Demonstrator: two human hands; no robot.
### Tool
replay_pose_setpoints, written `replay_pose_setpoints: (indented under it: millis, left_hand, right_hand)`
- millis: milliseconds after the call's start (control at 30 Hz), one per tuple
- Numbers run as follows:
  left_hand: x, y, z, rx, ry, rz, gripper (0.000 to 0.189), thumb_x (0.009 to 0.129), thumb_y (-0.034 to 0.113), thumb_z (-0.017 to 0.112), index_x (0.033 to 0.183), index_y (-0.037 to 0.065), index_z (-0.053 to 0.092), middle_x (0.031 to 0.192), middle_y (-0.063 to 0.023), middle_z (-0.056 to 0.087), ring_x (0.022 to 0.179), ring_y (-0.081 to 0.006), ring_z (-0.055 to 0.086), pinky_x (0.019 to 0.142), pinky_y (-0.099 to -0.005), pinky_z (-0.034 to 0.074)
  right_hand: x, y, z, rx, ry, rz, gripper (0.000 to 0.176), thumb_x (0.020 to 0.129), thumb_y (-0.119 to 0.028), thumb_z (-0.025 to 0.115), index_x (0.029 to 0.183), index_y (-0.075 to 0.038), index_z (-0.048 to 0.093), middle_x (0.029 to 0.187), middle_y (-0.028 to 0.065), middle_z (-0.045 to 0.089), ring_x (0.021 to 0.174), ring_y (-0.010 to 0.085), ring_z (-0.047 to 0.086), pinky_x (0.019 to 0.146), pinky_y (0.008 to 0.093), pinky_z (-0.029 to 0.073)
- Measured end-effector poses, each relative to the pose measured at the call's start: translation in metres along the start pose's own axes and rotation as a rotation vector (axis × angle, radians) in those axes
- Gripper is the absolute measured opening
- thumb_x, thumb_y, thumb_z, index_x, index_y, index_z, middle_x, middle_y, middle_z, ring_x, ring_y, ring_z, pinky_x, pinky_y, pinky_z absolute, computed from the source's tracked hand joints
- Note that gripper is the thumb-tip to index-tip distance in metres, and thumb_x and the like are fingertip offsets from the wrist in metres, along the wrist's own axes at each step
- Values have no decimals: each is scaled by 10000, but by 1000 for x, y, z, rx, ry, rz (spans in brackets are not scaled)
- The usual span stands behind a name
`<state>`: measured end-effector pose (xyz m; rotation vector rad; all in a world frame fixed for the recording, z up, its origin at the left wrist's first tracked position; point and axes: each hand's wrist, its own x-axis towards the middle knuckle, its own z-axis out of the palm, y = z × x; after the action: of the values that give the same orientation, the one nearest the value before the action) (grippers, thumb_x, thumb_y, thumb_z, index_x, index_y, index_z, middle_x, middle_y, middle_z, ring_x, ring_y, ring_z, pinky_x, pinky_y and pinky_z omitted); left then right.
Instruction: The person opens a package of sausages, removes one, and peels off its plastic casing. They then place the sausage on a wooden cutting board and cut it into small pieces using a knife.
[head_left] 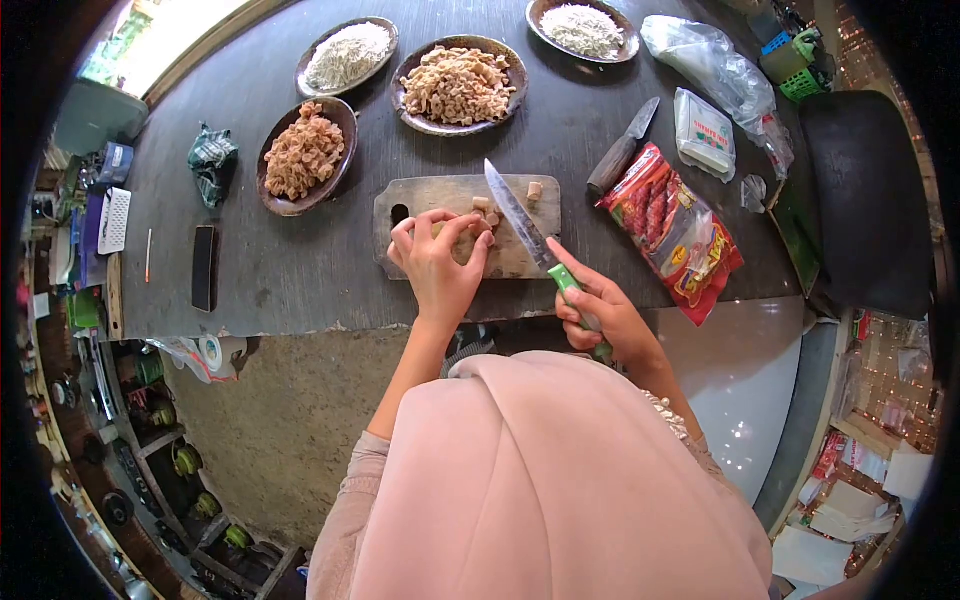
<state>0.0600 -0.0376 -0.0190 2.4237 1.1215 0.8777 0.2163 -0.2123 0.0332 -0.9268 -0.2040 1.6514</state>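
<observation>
Table (300, 270): left hand (440, 265) half-hides food (487, 212); right hand (600, 315), knife handle (566, 281).

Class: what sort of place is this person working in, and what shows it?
Probably a home or food-stall kitchen bench. The right hand holds a green-handled steel knife over a worn wooden chopping board, the left hand pins tan food cubes there, and brown oval dishes of chopped food stand behind.
</observation>
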Motion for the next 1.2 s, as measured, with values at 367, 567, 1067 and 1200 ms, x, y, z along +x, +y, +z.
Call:
replay_pose_setpoints:
  millis: [367, 567, 1067, 1200]
  left_hand:
    - [5, 14, 8, 16, -3, -35, 153, 788, 235, 829, 876, 171, 721, 973, 22, 668, 1075, -251, 504, 931, -451, 331]
    - [-2, 10, 6, -72, 77, 66, 126, 801, 125, 809, 871, 118, 704, 942, -8, 697, 944, -210, 591, 886, -397, 387]
    - [-19, -23, -16, -102, 168, 41, 180, 794, 21, 787, 947, 95, 728, 1053, -32, 761, 971, -220, 668, 857, -338, 481]
    - [-25, -35, -28, -5, 121, 38, 214, 788, 57, 803, 981, 131, 748, 1049, 6, 764, 1059, -242, 588, 925, -373, 422]
  right_hand:
    - [-3, -9, -25, -48, -47, -35, 648, 1054, -80, 441, 1633, -234, 191, 788, -3, 440, 527, 44, 334, 469, 192, 297]
    - [-4, -16, -30, -108, -59, -38, 645, 1057, -77, 433, 1634, -228, 187, 787, -5, 432, 536, 46, 321, 475, 198, 306]
    - [7, -20, -14, -336, -80, 9, 656, 1049, -96, 439, 1637, -204, 170, 750, -18, 385, 567, 54, 297, 483, 196, 288]
    - [7, -15, 3, -424, -43, -2, 653, 1044, -85, 435, 1635, -204, 186, 729, -34, 375, 577, 50, 301, 494, 194, 299]
